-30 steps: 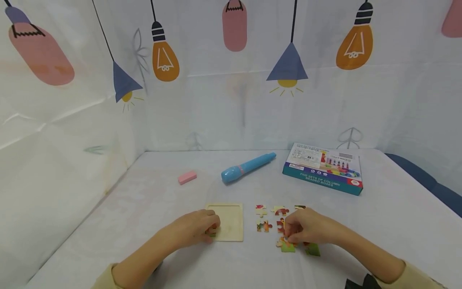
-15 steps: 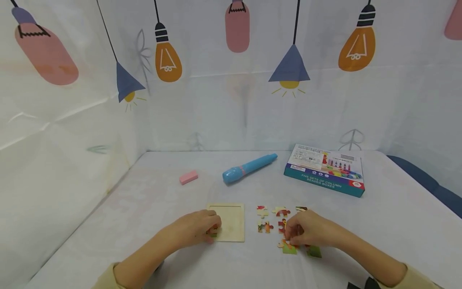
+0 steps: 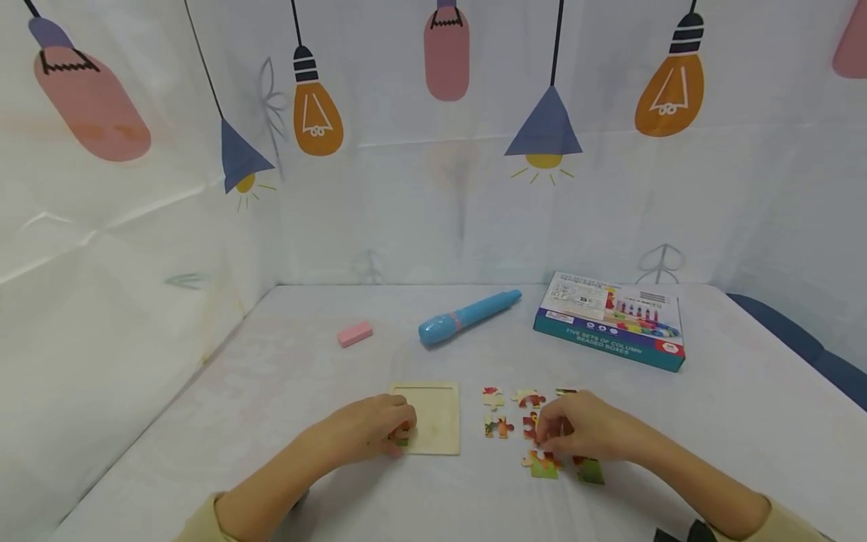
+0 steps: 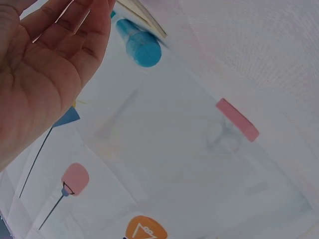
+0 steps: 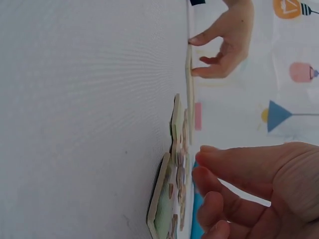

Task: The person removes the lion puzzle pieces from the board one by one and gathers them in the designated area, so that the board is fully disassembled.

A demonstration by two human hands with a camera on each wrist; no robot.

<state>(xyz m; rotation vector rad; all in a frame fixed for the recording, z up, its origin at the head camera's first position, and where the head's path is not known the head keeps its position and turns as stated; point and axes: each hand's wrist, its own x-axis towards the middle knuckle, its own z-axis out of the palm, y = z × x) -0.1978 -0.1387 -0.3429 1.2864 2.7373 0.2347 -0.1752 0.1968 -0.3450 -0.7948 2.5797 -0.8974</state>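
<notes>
At the left side of a square wooden puzzle tray (image 3: pixel 436 421), my left hand (image 3: pixel 366 427) has its fingers and thumb bent around a puzzle piece (image 3: pixel 403 440) in the lower left corner; most of that piece is hidden. On the right, my right hand (image 3: pixel 585 425) hovers low over the loose pieces with thumb and index tip close together. Its fingertips are right at the edge of a puzzle piece with a green bottom (image 3: pixel 544 468); I cannot tell whether they pinch it. In the right wrist view the fingertips (image 5: pixel 204 155) are close beside the flat pieces.
Several other puzzle pieces lie in loose rows, among them one with orange (image 3: pixel 499 427) and one with a green corner (image 3: pixel 591 470). Farther back are a pink block (image 3: pixel 355 333), a blue microphone-shaped toy (image 3: pixel 467 316) and a teal-edged box (image 3: pixel 609 320).
Both hands stay almost where they were, and the pieces keep their places. The whole head view has shifted slightly.
</notes>
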